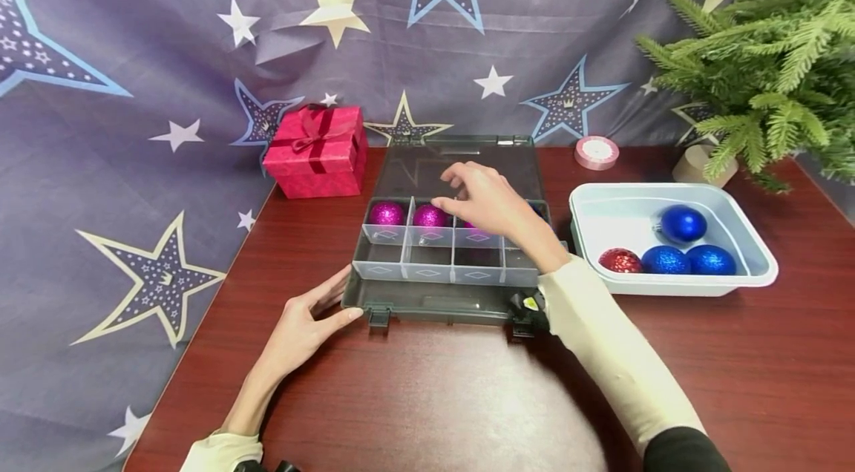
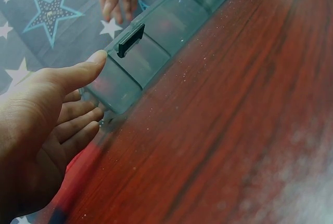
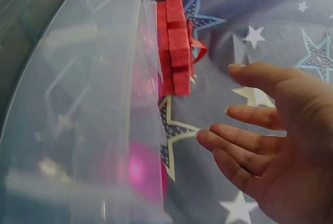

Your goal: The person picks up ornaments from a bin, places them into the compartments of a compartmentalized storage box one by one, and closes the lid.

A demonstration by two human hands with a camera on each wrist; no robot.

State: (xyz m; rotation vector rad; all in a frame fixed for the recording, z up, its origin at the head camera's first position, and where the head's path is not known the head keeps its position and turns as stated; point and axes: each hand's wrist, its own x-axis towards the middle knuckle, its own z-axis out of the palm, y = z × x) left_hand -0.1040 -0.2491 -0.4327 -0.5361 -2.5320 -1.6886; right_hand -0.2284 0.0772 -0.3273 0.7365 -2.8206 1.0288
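A divided organizer box [image 1: 427, 273] with its dark see-through lid [image 1: 461, 164] raised lies on the table. Glittery magenta Christmas balls, a left one [image 1: 386, 214] and one beside it [image 1: 430, 216], sit in its back row; a third is partly covered by my right hand. Above that row hovers my right hand [image 1: 490, 199], holding nothing, its fingers loosely bent in the right wrist view. My left hand [image 1: 303, 323] rests against the box's front left corner, thumb on the front edge and fingers along the side. A bit of blue shows behind the right wrist.
To the right stands a white tub [image 1: 755, 268] with several balls, among them a red ball [image 1: 620, 260] and a matte blue ball [image 1: 683, 223]. Behind are a red gift box [image 1: 317, 153], a pink ribbon roll [image 1: 597, 152] and an artificial fir tree [image 1: 781, 64].
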